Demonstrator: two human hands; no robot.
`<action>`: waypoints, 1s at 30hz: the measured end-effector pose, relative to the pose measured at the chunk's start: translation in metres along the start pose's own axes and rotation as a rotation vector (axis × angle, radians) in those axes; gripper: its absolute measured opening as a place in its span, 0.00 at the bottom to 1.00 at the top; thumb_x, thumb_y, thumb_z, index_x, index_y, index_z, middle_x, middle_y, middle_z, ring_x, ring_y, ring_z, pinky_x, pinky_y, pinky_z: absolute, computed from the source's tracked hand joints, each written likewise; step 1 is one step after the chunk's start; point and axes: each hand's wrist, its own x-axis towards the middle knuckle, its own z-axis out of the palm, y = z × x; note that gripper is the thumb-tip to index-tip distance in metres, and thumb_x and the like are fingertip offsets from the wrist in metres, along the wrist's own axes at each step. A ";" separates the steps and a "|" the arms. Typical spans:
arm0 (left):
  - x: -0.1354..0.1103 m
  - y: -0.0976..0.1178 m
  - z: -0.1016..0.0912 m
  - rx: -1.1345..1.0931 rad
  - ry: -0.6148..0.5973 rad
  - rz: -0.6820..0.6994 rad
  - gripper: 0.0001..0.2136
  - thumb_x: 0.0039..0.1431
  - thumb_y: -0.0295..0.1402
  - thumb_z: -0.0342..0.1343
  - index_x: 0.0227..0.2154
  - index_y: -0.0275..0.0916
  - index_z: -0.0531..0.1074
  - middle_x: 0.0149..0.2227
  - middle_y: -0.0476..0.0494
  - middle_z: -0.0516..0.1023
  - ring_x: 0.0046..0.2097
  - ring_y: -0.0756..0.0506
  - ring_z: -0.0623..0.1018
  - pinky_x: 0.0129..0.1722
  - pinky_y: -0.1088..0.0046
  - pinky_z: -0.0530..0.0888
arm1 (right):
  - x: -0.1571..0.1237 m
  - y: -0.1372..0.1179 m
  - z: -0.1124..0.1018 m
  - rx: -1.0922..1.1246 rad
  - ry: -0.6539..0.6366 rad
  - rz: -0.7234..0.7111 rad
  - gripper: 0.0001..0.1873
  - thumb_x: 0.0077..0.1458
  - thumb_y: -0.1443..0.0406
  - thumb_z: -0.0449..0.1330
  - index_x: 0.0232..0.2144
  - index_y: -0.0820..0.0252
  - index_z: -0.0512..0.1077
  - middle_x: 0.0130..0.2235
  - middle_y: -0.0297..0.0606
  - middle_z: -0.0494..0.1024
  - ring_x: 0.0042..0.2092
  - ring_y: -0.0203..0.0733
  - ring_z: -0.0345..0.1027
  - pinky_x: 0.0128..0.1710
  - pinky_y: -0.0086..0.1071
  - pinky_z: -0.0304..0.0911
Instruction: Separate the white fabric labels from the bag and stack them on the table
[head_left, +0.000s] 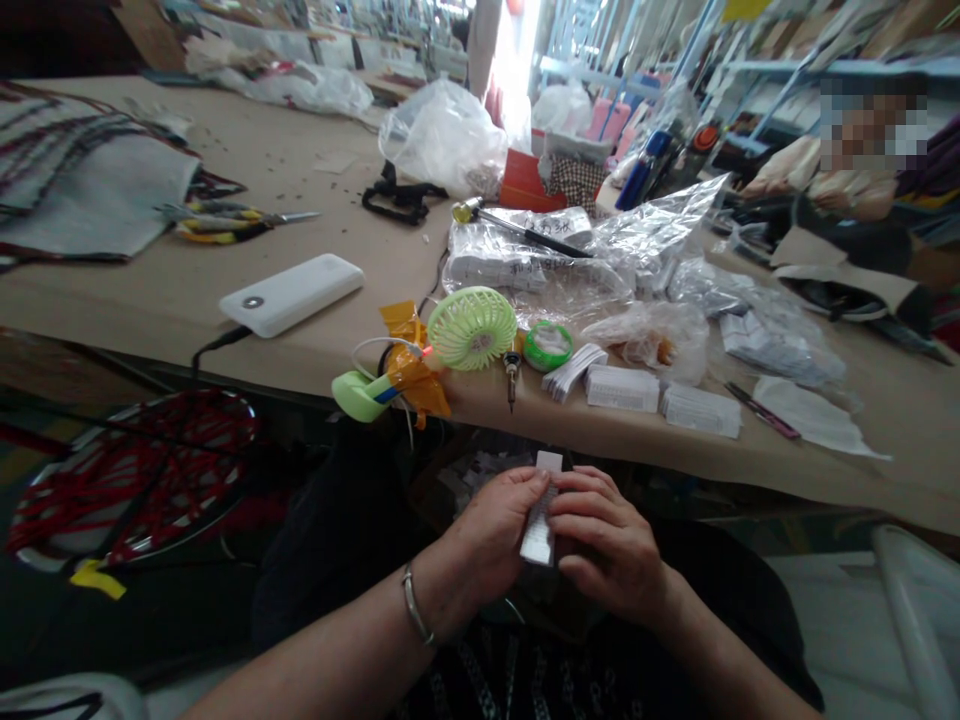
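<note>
In my left hand [491, 530] is a narrow white stack of printed paper labels [541, 520], pinched with the thumb on top. My right hand [611, 545] grips the right edge of the same stack with bent fingers; its thumb lies lower, near the stack's bottom end. Both hands are above my lap, just off the table's front edge. On the table close by are more piles of white labels: a fanned one [574, 372], a printed one [622, 388] and another [701, 410]. A round green-rimmed container [548, 345] stands beside the fanned pile.
A green fan [471, 328] with orange tape sits at the table edge, beside a pointed tool [512, 375]. Left are a white power bank [292, 293] and yellow-handled pliers [217, 220]. Plastic-wrapped packs [525, 265] and tweezers [761, 410] lie right. A person [847, 175] sits across.
</note>
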 end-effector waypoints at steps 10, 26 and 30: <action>-0.009 0.005 0.003 0.192 -0.133 -0.116 0.12 0.57 0.39 0.50 0.35 0.34 0.69 0.26 0.44 0.73 0.24 0.50 0.74 0.24 0.75 0.70 | 0.014 0.029 -0.003 0.976 0.045 0.830 0.22 0.47 0.60 0.62 0.46 0.57 0.69 0.43 0.40 0.74 0.38 0.39 0.70 0.39 0.33 0.66; -0.007 0.001 0.003 0.298 -0.110 -0.075 0.15 0.53 0.44 0.53 0.27 0.34 0.68 0.20 0.49 0.70 0.19 0.54 0.69 0.19 0.79 0.64 | 0.017 0.031 0.010 1.170 -0.043 0.767 0.18 0.47 0.59 0.62 0.41 0.59 0.71 0.45 0.42 0.73 0.41 0.42 0.70 0.38 0.34 0.67; -0.007 0.004 -0.002 0.279 -0.102 -0.026 0.14 0.54 0.43 0.53 0.30 0.34 0.69 0.22 0.49 0.70 0.21 0.53 0.70 0.20 0.79 0.64 | 0.014 0.023 0.003 0.523 0.095 0.611 0.20 0.52 0.61 0.58 0.48 0.56 0.67 0.48 0.42 0.71 0.48 0.43 0.66 0.48 0.37 0.63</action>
